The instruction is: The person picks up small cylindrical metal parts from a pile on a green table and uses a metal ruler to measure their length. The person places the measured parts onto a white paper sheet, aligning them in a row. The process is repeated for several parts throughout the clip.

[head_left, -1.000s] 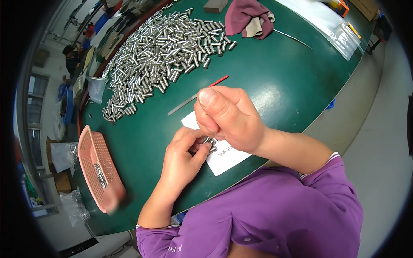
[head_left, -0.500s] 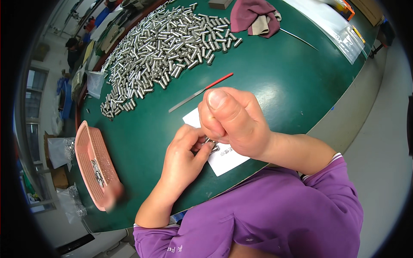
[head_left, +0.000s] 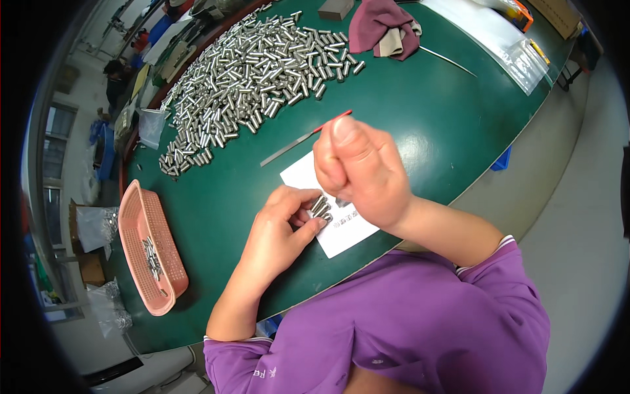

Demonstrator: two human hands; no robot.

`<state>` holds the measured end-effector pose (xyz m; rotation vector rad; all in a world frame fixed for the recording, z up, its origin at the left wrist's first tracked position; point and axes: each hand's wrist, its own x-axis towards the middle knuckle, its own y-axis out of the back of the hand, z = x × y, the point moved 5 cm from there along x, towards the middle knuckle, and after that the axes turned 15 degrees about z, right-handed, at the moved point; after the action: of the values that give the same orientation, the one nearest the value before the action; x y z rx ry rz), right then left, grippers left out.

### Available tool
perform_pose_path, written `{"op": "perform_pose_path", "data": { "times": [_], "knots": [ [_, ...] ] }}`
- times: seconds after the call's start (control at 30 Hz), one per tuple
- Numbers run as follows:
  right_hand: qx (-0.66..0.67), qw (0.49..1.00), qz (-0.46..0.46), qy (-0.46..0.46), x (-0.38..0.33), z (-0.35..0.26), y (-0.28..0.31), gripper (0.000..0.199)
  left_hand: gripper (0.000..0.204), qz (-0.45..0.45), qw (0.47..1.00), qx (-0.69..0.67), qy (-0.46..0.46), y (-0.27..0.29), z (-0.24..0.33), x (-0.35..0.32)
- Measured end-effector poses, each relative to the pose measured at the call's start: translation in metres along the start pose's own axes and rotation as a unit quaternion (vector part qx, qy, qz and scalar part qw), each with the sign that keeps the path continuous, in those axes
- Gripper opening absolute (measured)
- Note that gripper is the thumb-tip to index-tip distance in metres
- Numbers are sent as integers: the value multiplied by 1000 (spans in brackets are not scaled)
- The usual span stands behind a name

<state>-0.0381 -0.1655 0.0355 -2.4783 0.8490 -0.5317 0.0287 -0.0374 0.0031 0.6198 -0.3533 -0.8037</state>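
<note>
My left hand [head_left: 272, 226] grips several short shiny metal pins [head_left: 320, 207] side by side between thumb and fingers, over a white sheet of paper [head_left: 341, 241]. Up and to the right of it, my right hand [head_left: 364, 174] is raised above the paper in a closed fist, thumb on top. A small dark grey shape shows just under that fist, and I cannot tell what it is. Beyond both hands lies a flat file with a red handle [head_left: 305, 138]. A large heap of similar metal pins [head_left: 243, 79] covers the far left of the green table [head_left: 223, 217].
On the left stands a pink plastic basket [head_left: 175, 262] with some pins inside. A maroon cloth [head_left: 367, 29], a thin metal rod [head_left: 449, 60], a grey block [head_left: 335, 9] and clear plastic bags [head_left: 525, 65] lie along the far side. The table's near edge curves close to my body.
My right hand has lifted slightly away from my left, uncovering the pins there. A blurred skin-coloured shape at the basket's near end is gone. The view has shifted a little.
</note>
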Motion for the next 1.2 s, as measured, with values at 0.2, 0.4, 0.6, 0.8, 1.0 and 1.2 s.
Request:
{"op": "perform_pose_path", "data": {
  "times": [0.2,0.4,0.6,0.8,1.0,1.2],
  "knots": [
    [12,999,14,-31,-17,-3,-3,47,32,15,1000,-2,-9,-2,3,-2],
    [14,999,18,-26,-19,2,-7,47,29,19,1000,-11,-3,-2,1,-2],
    [7,999,15,-34,-19,4,-10,47,28,24,999,-31,2,-3,-2,-3],
    [-10,999,17,-38,-22,7,-12,47,26,19,1000,-25,6,-3,-4,-4],
    [-50,997,-12,-57,-19,17,-14,44,25,16,1000,-17,-8,-4,-4,-3],
    [-57,983,-118,126,-8,-29,2,37,27,15,1000,-14,2,-1,-7,-3]
  ]
}}
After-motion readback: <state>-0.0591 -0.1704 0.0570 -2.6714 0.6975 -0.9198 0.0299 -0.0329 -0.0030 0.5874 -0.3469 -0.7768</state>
